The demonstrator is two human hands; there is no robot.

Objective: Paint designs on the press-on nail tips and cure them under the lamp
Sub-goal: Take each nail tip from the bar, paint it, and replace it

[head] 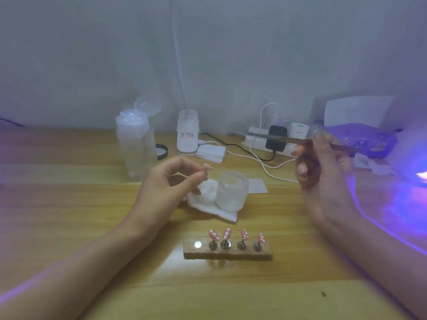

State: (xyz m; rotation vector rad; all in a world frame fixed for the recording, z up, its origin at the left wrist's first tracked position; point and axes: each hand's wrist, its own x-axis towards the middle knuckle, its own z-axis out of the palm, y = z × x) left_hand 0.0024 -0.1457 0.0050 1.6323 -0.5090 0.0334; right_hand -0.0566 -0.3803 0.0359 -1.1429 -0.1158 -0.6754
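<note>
Left hand (pixel 171 181): thumb and forefinger pinch one pink press-on nail tip (pixel 208 167), held up above the light wooden table (pixel 69 204), just beyond the white crumpled tissue pad (pixel 203 205).

Right hand (pixel 323 172): fingers curled round a thin brown brush (pixel 286 139), raised and pointing left. The brush is blurred, so I can't make out its tip.

Near edge, between the forearms: small wooden holder block (pixel 227 250) with four pink white-dotted nail tips (pixel 227 234) upright on metal pegs. The leftmost slot shows only a bare silver disc (pixel 197 244).

Frosted glass jar (pixel 232 191) sits on the tissue pad, directly between the hands and the block's far side. Flat white paper slip (pixel 257 185) just right of the jar.

Back row: clear plastic pump bottle (pixel 136 146) with lid flipped open, black round cap (pixel 162 151) beside it, white lamp base (pixel 188 135), stack of white wipes (pixel 211 154), white power strip (pixel 265 140) with plugs and loose cables running toward the right hand.

Far right: purple-lit box-shaped device (pixel 362 140). Bright violet glow (pixel 422 176) at the frame edge, source cropped.
</note>
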